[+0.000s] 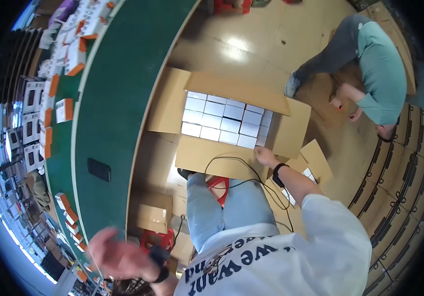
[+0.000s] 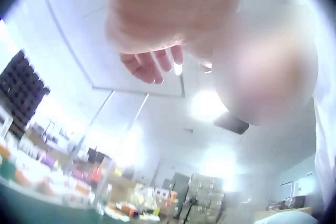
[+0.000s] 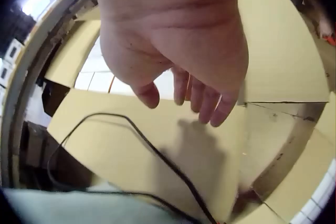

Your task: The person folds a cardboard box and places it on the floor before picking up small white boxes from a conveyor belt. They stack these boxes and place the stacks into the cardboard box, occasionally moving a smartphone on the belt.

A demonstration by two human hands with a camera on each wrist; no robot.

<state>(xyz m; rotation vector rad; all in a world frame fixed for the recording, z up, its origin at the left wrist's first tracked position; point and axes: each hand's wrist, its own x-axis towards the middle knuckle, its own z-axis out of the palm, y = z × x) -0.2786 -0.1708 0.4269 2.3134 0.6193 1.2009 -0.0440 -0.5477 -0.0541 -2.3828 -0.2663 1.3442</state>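
Observation:
An open cardboard carton [image 1: 217,158] stands in front of the person's legs, with rows of small white boxes [image 1: 212,121] inside. Over its near right corner is the right hand [image 1: 265,156], which in the right wrist view [image 3: 178,61] has its fingers loosely bent and nothing between them. Raised beside the green table at lower left, the left hand [image 1: 115,254] is blurred in the head view; the left wrist view shows this hand [image 2: 173,29] up in the air with relaxed fingers, holding nothing visible. A black cable [image 1: 236,158] loops across the carton's near flap.
A phone [image 1: 99,169] lies on the green table [image 1: 108,98], with white and orange boxes [image 1: 64,110] along its far side. Another person [image 1: 382,64] bends over at the right. A second open carton [image 1: 320,160] and a red stool [image 1: 218,190] are near the legs.

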